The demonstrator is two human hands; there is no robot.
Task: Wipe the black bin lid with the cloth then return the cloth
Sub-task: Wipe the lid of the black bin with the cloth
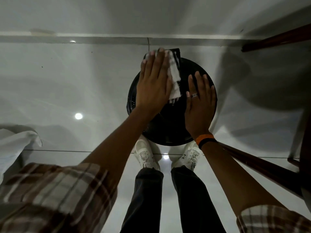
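The round black bin lid [168,121] lies below me on the glossy floor, just beyond my white shoes. My left hand [154,83] lies flat on the lid's far left part, pressing a white cloth [175,76] against it. The cloth sticks out past my fingertips and along the right side of that hand. My right hand [200,105] rests flat on the lid's right side with fingers spread, holding nothing; it wears a ring and an orange and black wristband.
A dark wooden chair or table leg [262,165] runs along the right, with another wooden bar [276,39] at the upper right. A white cloth or bag [15,145] lies at the left. The wall's skirting [101,38] lies just beyond the bin.
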